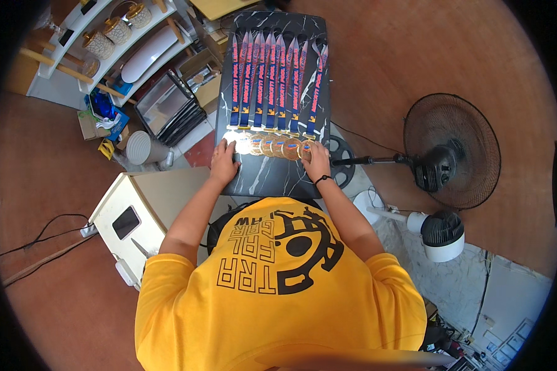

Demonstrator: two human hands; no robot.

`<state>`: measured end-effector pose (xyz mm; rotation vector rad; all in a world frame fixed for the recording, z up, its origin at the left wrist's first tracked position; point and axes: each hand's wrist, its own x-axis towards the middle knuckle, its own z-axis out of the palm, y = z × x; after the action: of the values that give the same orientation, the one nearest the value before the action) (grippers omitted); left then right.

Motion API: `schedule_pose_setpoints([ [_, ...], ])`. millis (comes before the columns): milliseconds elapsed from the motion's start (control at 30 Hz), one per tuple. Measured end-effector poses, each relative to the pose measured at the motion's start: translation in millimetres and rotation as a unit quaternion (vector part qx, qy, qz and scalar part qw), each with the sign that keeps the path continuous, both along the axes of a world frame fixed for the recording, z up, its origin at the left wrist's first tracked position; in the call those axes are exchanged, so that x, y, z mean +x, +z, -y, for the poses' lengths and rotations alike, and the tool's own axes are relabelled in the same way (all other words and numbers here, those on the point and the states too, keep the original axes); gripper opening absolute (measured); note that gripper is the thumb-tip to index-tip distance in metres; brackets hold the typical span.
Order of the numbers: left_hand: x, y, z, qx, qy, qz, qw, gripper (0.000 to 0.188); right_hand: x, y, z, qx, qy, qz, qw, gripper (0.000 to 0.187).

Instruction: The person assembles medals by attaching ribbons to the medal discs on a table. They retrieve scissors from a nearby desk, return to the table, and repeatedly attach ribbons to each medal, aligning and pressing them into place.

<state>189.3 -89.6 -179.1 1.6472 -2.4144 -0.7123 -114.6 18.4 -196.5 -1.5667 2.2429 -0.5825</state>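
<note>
A row of gold medals [278, 148] lies overlapping across a black marbled table [260, 176]. Their dark blue ribbons [272, 86] with pink lettering stretch straight toward the far edge, side by side. At the row's left end rests my left hand [224, 162], fingers forward and thumb spread, its fingertips by the leftmost medals, which glare white. My right hand [317, 162] lies at the other end, with fingers and thumb apart and touching the edge of the rightmost medal [306, 149]. A dark bracelet circles my right wrist.
A black fan [452, 151] lies right of the table, near a smaller white fan [442, 236]. Left stand a cream cabinet [151, 195] with a phone [126, 222] and scissors on top, stacked dark frames [170, 108], and white shelves [111, 59] with jars.
</note>
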Motion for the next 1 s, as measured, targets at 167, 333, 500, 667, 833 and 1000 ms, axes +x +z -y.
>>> schedule_pose_setpoints([
  [167,-3.6,4.4,-1.3,-0.004,-0.003,-0.012,1.000,0.074,-4.7,2.3,2.4,-0.017,0.027,0.008,0.999,0.057],
  [333,-6.9,9.9,0.2,-0.003,-0.004,-0.025,1.000,0.072,-10.3,-1.5,11.6,-0.043,0.056,0.005,0.998,0.057],
  [500,-7.0,6.0,1.5,0.002,-0.004,-0.029,1.000,0.074,-12.5,3.1,16.1,-0.017,0.063,0.013,0.998,0.056],
  [667,-3.2,-0.9,3.3,0.014,0.009,-0.002,1.000,0.077,-3.4,14.4,13.7,0.000,0.046,-0.020,0.999,0.059],
  [833,-9.1,2.7,-6.6,0.013,-0.120,0.075,0.990,0.083,31.7,12.6,3.5,0.020,0.083,-0.062,0.994,0.062],
  [1000,-27.3,1.5,-18.6,0.043,-0.136,0.123,0.982,0.080,60.8,9.0,-16.8,0.096,0.102,-0.103,0.985,0.072],
])
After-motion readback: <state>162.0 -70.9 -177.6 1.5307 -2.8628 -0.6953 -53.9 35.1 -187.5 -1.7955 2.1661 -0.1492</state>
